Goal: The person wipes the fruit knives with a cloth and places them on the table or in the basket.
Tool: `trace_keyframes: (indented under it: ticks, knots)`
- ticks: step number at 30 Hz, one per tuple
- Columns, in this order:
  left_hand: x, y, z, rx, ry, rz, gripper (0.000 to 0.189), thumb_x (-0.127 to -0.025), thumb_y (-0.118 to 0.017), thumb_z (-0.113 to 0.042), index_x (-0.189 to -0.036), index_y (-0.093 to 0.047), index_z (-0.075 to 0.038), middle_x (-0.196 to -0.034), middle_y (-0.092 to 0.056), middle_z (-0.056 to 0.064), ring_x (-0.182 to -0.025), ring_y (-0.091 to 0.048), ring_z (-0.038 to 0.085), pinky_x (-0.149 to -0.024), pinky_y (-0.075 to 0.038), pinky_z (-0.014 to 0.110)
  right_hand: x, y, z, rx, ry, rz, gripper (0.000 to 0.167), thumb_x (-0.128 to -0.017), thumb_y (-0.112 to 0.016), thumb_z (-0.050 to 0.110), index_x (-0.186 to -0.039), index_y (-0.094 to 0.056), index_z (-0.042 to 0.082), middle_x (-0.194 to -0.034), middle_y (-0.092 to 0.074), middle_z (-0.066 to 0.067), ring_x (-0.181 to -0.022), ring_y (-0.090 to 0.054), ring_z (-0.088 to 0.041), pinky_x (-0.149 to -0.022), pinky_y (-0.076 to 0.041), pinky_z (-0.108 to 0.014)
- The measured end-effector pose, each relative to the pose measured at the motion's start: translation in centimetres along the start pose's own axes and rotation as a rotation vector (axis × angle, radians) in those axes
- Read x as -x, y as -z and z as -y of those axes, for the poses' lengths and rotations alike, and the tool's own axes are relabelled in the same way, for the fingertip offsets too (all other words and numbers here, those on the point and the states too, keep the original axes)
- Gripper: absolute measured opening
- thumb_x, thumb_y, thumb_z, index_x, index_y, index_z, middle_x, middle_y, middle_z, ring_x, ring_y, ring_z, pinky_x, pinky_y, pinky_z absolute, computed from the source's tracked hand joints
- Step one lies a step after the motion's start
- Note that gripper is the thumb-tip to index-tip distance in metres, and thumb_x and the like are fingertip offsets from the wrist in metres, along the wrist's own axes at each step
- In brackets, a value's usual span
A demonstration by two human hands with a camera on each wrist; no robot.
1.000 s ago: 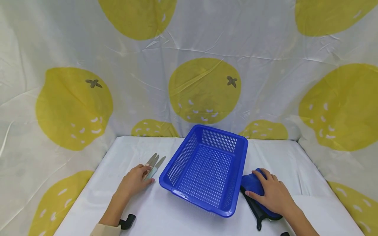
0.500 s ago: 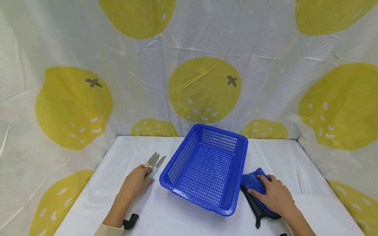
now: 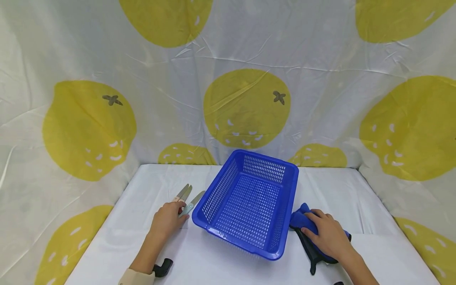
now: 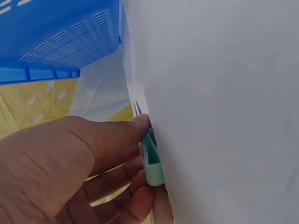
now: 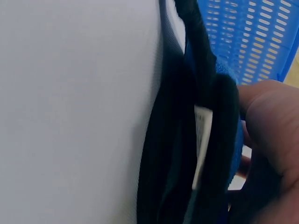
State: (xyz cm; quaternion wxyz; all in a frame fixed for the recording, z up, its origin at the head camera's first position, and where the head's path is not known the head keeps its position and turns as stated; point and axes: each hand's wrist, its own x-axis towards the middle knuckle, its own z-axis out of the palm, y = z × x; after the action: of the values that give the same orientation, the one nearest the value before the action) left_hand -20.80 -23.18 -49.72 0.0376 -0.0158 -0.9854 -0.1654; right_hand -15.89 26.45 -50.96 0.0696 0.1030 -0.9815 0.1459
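Left of the basket, my left hand [image 3: 166, 221] pinches the mint-green handle of a small knife [image 3: 190, 207]; its blade points up and right toward the basket rim. In the left wrist view, my thumb and fingers are around the green handle [image 4: 155, 174], close against the white cloth. Two more knives [image 3: 184, 192] lie beside it, their handles partly hidden by my fingers. At the right, my right hand [image 3: 329, 235] grips a bunched blue cloth piece [image 3: 297, 220] with a black trimmed part and loop [image 3: 313, 257]. The right wrist view shows a white tag [image 5: 202, 142] on its black edge.
A blue plastic perforated basket [image 3: 246, 248] stands turned at an angle between my hands. White cloth covers the table [image 3: 213, 265]. A lemon-print curtain [image 3: 246, 51] rises behind and at both sides.
The mint-handled knife has swung right, away from the other two, with its tip nearer the basket. My left hand has moved slightly right. The blue cloth is more bunched under my right hand.
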Motion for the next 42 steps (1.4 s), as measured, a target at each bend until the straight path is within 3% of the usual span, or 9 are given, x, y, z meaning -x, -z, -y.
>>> trace_keyframes:
  ticks: [7, 14, 19, 26, 33, 42]
  knots:
    - [-0.1, 0.1, -0.1, 0.002, -0.001, -0.002, 0.034, -0.084, -0.084, -0.02, -0.114, -0.075, -0.007, -0.082, -0.069, 0.004, -0.068, -0.058, 0.019, -0.06, -0.052, 0.036, 0.1, 0.0, 0.2, -0.03, 0.008, -0.023, 0.038, -0.089, -0.08, 0.021, -0.124, -0.071, 0.008, -0.13, -0.067, -0.021, -0.109, -0.066, -0.044, -0.086, -0.054, -0.065]
    - [-0.7, 0.1, 0.6, 0.072, -0.039, -0.083, 0.031, -0.087, -0.076, -0.016, -0.116, -0.075, -0.004, -0.083, -0.069, 0.008, -0.068, -0.057, 0.02, -0.056, -0.047, 0.033, 0.0, 0.4, 0.2, -0.053, 0.023, -0.062, 0.038, -0.088, -0.078, 0.011, -0.125, -0.07, 0.007, -0.13, -0.066, -0.019, -0.112, -0.066, -0.043, -0.091, -0.053, -0.064]
    - [-1.4, 0.0, 1.1, 0.154, -0.125, -0.154, 0.031, -0.09, -0.071, -0.007, -0.12, -0.07, 0.003, -0.096, -0.068, 0.016, -0.08, -0.064, 0.026, -0.071, -0.056, 0.045, 0.0, 1.1, 0.0, -0.067, 0.039, -0.112, 0.042, -0.089, -0.077, 0.008, -0.129, -0.067, 0.007, -0.13, -0.066, -0.018, -0.113, -0.066, -0.043, -0.091, -0.054, -0.061]
    - [-2.1, 0.2, 0.4, 0.209, -0.203, -0.184, 0.03, -0.1, -0.057, 0.0, -0.128, -0.055, 0.008, -0.114, -0.056, 0.023, -0.099, -0.063, 0.036, -0.088, -0.056, 0.054, -0.2, 2.8, -0.8, -0.116, 0.065, -0.175, 0.052, -0.091, -0.075, 0.007, -0.14, -0.059, 0.015, -0.134, -0.064, -0.016, -0.118, -0.064, -0.046, -0.089, -0.055, -0.065]
    - [-3.0, 1.3, -0.7, 0.235, -0.207, -0.247, 0.028, -0.107, -0.055, -0.017, -0.129, -0.056, -0.001, -0.109, -0.066, 0.015, -0.092, -0.063, 0.028, -0.08, -0.054, 0.05, -1.2, 4.7, -1.3, -0.125, 0.079, -0.256, 0.062, -0.089, -0.077, 0.007, -0.146, -0.053, 0.014, -0.14, -0.061, -0.021, -0.121, -0.061, -0.049, -0.089, -0.052, -0.07]
    - [-3.2, 2.8, -3.0, 0.227, -0.165, -0.247, 0.041, -0.106, -0.058, -0.035, -0.139, -0.064, -0.012, -0.105, -0.07, 0.007, -0.083, -0.06, 0.023, -0.07, -0.051, 0.04, -2.9, 5.7, -0.1, -0.181, 0.083, -0.336, 0.063, -0.09, -0.077, 0.009, -0.147, -0.051, 0.013, -0.14, -0.06, -0.025, -0.12, -0.061, -0.05, -0.092, -0.051, -0.071]
